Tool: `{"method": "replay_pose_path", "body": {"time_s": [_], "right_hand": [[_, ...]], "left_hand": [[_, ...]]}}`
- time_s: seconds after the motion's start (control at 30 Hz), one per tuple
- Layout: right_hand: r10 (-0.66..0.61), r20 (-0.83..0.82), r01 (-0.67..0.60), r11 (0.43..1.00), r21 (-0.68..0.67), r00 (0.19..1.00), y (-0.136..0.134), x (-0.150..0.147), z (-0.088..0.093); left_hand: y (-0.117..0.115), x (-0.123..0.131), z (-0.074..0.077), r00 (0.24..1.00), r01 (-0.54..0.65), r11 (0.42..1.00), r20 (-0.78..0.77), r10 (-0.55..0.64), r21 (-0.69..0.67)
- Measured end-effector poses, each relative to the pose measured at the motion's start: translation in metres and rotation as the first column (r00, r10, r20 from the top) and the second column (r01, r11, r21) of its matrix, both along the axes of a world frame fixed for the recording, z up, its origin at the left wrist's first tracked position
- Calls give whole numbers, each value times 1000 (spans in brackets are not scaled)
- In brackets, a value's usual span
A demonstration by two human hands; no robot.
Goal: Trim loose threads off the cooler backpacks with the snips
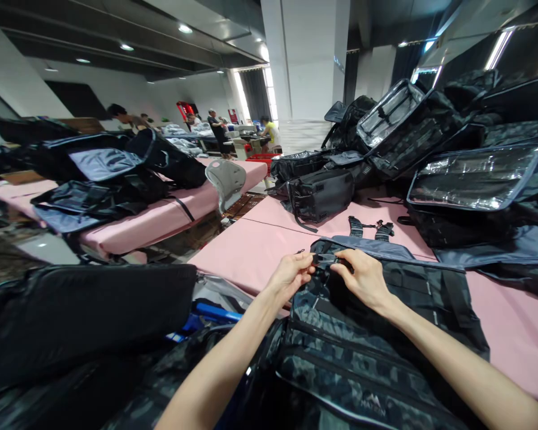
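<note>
A dark camouflage backpack (367, 352) lies flat on the pink table (251, 251) in front of me, its top end pointing away. My left hand (291, 276) pinches a small black strap or zipper tab (323, 258) at the bag's top edge. My right hand (363, 276) pinches the same small part from the other side. Both hands are closed in a pinch and nearly touch each other. Two black shoulder-strap ends (370, 227) lie just beyond the bag.
A heap of black bags with clear panels (452, 155) fills the table's right and far side. More black bags (85, 322) are stacked at my left. Another pink table (138, 224) with bags stands across an aisle. Several people work in the background (217, 128).
</note>
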State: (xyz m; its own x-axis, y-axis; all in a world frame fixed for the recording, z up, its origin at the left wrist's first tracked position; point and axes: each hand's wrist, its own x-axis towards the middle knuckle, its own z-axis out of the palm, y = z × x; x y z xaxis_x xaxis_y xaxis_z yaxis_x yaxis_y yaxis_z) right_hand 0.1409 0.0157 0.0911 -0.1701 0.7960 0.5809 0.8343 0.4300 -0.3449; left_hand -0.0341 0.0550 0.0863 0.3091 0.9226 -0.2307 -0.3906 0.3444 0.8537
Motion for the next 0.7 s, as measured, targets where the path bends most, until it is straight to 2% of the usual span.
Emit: {"method": "replay_pose_path", "body": {"time_s": [0.2,0.4,0.57,0.7], "right_hand": [[-47,74,36,989,144,996,7,-5,-3],[-30,116,2,971,240,993,9,-2,-5],[52,49,-60,981,182,997,12,0,-5],[123,-178,-124,992,3,976,15,0,-12]], "left_hand": [[-2,-1,1,1000,-3,998,10,2,70],[-2,-2,-1,1000,-8,999,10,8,44],[-1,-1,-2,999,21,998,31,-23,56],[-4,4,1,998,47,995,43,-51,86]]}}
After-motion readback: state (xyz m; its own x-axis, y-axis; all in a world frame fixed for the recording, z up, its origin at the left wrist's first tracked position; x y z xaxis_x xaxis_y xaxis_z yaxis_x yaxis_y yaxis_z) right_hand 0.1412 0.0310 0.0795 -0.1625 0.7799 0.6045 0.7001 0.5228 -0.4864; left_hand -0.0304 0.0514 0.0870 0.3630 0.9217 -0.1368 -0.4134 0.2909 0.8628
